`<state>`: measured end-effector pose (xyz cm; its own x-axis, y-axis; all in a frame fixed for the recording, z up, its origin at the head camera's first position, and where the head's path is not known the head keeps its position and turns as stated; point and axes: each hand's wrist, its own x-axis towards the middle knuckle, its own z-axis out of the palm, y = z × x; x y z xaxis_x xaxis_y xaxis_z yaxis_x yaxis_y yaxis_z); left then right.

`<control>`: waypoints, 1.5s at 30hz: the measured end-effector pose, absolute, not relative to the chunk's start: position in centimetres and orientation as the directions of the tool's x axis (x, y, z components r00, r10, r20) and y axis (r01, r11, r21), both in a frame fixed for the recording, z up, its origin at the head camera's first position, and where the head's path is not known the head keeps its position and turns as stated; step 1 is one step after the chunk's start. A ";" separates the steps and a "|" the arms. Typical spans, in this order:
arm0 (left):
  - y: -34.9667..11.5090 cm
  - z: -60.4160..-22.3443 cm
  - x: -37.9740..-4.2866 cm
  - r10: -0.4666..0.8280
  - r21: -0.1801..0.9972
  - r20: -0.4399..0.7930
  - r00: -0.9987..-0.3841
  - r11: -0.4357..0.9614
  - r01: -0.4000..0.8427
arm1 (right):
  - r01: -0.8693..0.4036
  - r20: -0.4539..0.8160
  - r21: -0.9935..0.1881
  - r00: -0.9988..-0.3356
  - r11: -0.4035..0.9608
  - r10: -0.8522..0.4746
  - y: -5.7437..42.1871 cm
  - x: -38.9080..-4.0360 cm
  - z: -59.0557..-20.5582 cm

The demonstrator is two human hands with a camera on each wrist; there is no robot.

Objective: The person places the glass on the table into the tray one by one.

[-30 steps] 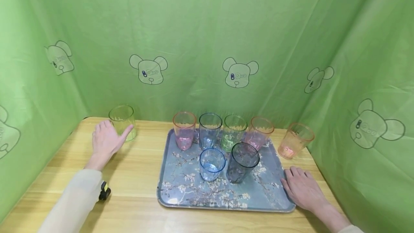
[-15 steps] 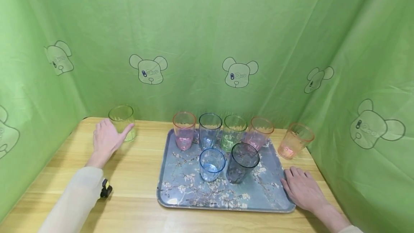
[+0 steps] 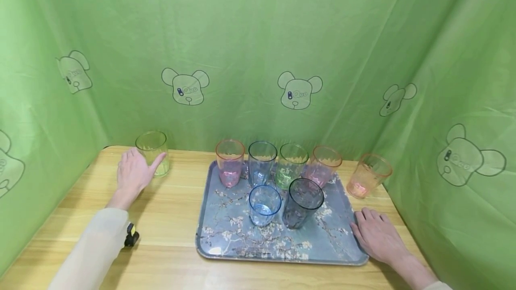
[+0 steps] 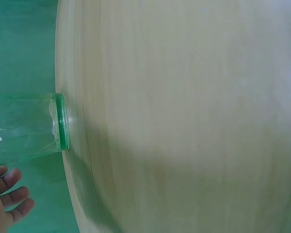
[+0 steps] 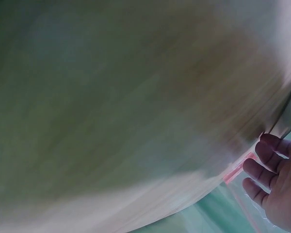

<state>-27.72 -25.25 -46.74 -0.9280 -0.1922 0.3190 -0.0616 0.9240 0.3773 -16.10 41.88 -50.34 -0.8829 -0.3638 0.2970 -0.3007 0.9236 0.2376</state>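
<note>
In the head view a yellow-green clear cup (image 3: 151,147) stands upright at the back left of the table. Right in front of it is my left hand (image 3: 135,171), thumb stretched out to the right and fingers at the cup's left side. The left wrist view shows the cup's base (image 4: 61,121) on the table, with loosely bent fingers (image 4: 12,196) beside its wall, not wrapped round it. My right hand (image 3: 376,234) rests on the table at the right edge of the blue floral tray (image 3: 225,232), fingers relaxed and holding nothing. Behind that hand stands an orange clear cup (image 3: 368,176).
Several tinted cups stand on the tray: a pink cup (image 3: 230,164), a dark-blue-rimmed cup (image 3: 262,164), a green cup (image 3: 291,160) and another pink cup (image 3: 324,158) behind, a blue cup (image 3: 264,207) and a grey cup (image 3: 300,209) in front. Green curtains (image 3: 242,57) surround the table.
My left hand has shifted very slightly to the right beside the yellow-green cup. The cups, the tray and my right hand stay where they were.
</note>
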 end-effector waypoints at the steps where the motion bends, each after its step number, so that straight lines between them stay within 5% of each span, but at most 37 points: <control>1: -25.2 -46.7 -27.7 -0.189 0.375 0.319 -0.929 0.925 -0.059 | -0.300 0.294 0.235 -0.885 0.925 -0.362 41.9 -16.1 -50.3; 45: -22.9 -44.8 -25.3 0.055 0.160 0.443 -0.895 0.977 0.139 | -0.309 0.291 0.235 -0.882 0.921 -0.370 41.9 -16.1 -50.4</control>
<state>-25.33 -22.87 -44.76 -0.8949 0.0549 0.4429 0.1392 0.9773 0.1600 -16.14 41.92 -50.37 -0.8820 -0.3705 0.2914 -0.3093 0.9214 0.2354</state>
